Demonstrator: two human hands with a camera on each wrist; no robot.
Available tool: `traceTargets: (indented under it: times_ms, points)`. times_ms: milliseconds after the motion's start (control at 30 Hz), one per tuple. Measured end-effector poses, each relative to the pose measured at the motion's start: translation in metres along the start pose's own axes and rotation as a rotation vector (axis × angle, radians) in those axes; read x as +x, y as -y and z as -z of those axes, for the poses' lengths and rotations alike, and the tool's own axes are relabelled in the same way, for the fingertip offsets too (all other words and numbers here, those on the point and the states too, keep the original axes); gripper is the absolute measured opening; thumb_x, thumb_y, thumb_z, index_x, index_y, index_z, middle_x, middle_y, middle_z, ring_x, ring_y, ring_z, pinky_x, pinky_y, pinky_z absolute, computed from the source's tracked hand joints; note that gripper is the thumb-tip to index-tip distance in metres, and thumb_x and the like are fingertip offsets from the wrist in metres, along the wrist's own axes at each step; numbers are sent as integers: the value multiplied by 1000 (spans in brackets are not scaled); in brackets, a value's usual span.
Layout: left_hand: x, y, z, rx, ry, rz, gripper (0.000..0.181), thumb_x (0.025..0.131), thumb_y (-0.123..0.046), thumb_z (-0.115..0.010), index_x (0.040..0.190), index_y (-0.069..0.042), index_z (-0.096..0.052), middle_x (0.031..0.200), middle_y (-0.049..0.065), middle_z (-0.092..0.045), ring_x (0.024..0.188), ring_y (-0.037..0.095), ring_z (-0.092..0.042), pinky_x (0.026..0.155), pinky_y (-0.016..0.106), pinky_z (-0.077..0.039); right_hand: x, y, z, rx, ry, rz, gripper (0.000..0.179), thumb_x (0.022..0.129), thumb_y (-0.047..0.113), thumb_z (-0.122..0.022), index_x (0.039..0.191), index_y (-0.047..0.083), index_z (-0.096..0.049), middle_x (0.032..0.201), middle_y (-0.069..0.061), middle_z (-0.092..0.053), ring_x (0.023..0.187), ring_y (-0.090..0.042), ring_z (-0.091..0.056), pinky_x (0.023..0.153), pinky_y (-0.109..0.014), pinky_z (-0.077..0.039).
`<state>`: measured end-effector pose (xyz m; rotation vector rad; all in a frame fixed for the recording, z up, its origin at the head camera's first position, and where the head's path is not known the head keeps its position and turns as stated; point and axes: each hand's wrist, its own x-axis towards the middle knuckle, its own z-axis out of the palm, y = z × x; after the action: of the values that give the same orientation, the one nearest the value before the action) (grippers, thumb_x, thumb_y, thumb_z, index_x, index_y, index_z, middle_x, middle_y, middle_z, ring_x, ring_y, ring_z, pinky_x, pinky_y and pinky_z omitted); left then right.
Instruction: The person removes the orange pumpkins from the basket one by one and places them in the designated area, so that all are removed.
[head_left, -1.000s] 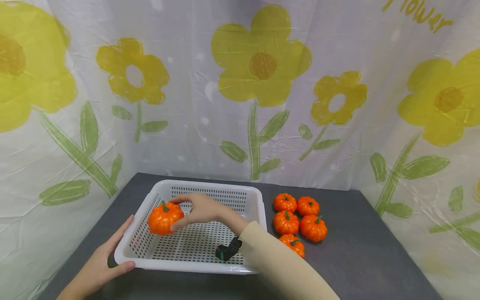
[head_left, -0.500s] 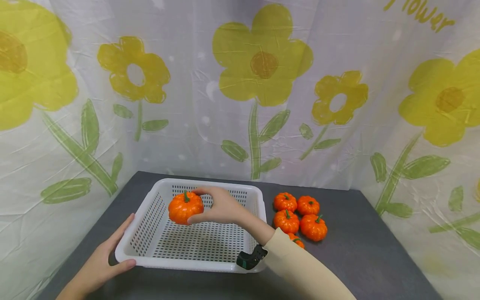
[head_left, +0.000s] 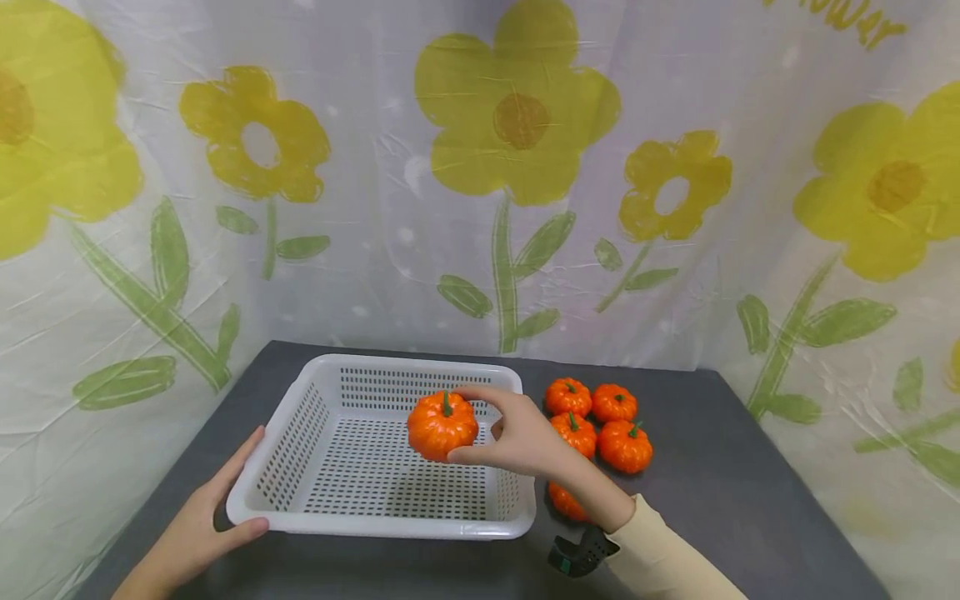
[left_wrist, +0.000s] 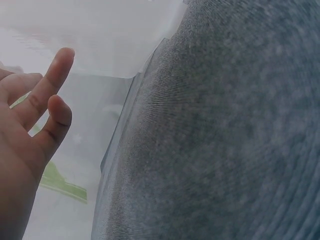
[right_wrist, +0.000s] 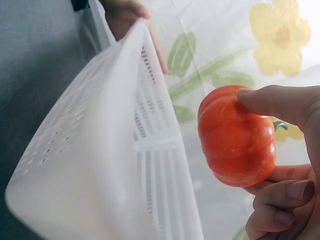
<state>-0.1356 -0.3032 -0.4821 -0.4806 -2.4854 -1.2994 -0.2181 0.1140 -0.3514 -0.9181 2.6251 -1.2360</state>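
Observation:
My right hand point(head_left: 517, 437) holds a small orange pumpkin point(head_left: 438, 427) with a green stem above the right part of a white plastic basket point(head_left: 375, 527). Thumb and fingers pinch the pumpkin from its right side, as the right wrist view also shows the pumpkin point(right_wrist: 235, 140) beside the basket's wall. My left hand point(head_left: 195, 525) rests against the basket's front left corner. Its thumb lies at the front rim and its fingers stretch along the left side. In the left wrist view, its extended fingers point(left_wrist: 57, 70) show below the pale basket. The slotted basket floor is bare.
Several more orange pumpkins point(head_left: 625, 447) stand grouped on the dark table point(head_left: 735, 500) right of the basket, partly behind my right forearm. A black wrist strap point(head_left: 581, 554) sits at the right wrist. A flower-print curtain point(head_left: 375, 250) hangs behind and beside the table.
My right hand has carried the pumpkin from the basket's left side to the right, above its right part. My left hand stays at the corner. The head view has shifted slightly.

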Motion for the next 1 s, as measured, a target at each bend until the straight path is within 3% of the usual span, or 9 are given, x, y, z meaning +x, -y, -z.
traceTargets:
  times_ms: [100, 200, 467, 567, 733, 767, 867, 967, 1000]
  points:
    - [0, 1, 1, 3, 2, 9, 103, 84, -8, -79, 171, -17, -24, 162, -36, -28, 130, -22, -37, 95, 2, -29, -14, -8, 8, -15, -29, -39, 76, 81, 39, -90, 148, 18, -62, 58, 11, -38, 43, -8, -30, 47, -25, -34]
    - [0, 1, 0, -2, 7, 4, 104, 85, -8, -79, 171, -20, -22, 163, -35, -27, 131, -23, -36, 95, 2, -29, -28, -19, 16, -10, -55, -73, 77, 81, 40, -90, 149, 18, -61, 55, 9, -32, 42, -8, -29, 45, -25, -33]
    - [0, 2, 2, 4, 18, 2, 104, 86, -10, -78, 171, -24, -21, 163, -35, -25, 132, -22, -36, 97, 3, -29, -68, -46, 37, 21, -136, -170, 75, 82, 36, -91, 148, 21, -60, 54, 8, -28, 43, -8, -26, 45, -24, -32]
    - [0, 3, 2, 20, 26, 9, 104, 86, -11, -79, 171, -24, -21, 162, -36, -26, 131, -19, -39, 96, 7, -36, -85, -53, 46, 49, -178, -224, 76, 82, 34, -92, 149, 19, -59, 54, 7, -27, 44, -9, -25, 44, -24, -30]
    - [0, 4, 3, 38, 39, 18, 105, 87, -10, -80, 172, -23, -19, 160, -37, -26, 126, -15, -47, 89, 14, -45, -110, -67, 58, 0, -278, -261, 77, 80, 34, -93, 148, 20, -60, 55, 8, -24, 45, -5, -21, 44, -24, -27]
    - [0, 4, 4, 39, 39, 18, 105, 87, -10, -80, 172, -23, -20, 160, -37, -26, 126, -14, -47, 89, 14, -45, -115, -71, 61, -15, -301, -264, 77, 80, 35, -93, 148, 20, -60, 58, 9, -30, 45, -5, -21, 44, -24, -28]
    - [0, 3, 4, 40, 35, 18, 104, 87, -10, -80, 172, -21, -20, 160, -37, -27, 126, -14, -47, 89, 12, -44, -128, -81, 67, -42, -345, -295, 77, 81, 35, -93, 149, 20, -59, 59, 9, -30, 45, -4, -21, 45, -24, -30]
    - [0, 3, 4, 47, 32, 20, 104, 87, -11, -80, 172, -22, -20, 160, -38, -26, 126, -15, -46, 89, 12, -43, -142, -91, 72, -71, -373, -336, 76, 83, 37, -91, 149, 21, -58, 59, 9, -28, 47, -6, -19, 45, -24, -28]
    - [1, 3, 4, 49, 32, 22, 104, 87, -12, -80, 172, -22, -21, 160, -38, -26, 126, -16, -45, 89, 11, -43, -146, -95, 73, -83, -377, -353, 76, 83, 38, -91, 150, 21, -57, 56, 9, -22, 48, -6, -18, 45, -24, -27]
